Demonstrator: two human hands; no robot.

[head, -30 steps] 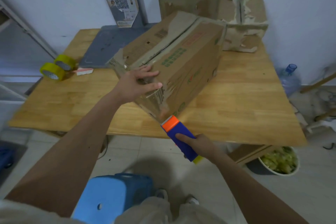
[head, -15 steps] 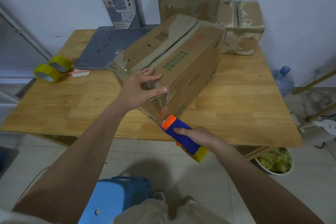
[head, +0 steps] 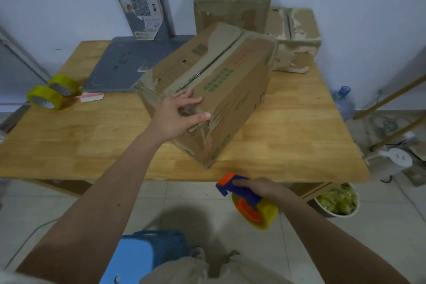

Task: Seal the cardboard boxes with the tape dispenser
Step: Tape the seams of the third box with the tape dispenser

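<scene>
Mid-frame, the left hand (head: 177,115) rests spread fingers on the cardboard box (head: 207,90) (tilted on the counter (head: 288,134)); lower right, the right hand (head: 260,188) grips the tape dispenser (head: 246,198).

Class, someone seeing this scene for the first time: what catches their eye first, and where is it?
The big box sits askew mid-table, with the left hand resting on its near end. Just off the table's front edge, the right hand grips a blue-and-orange dispenser. Two yellow tape rolls lie at the table's left edge.
</scene>
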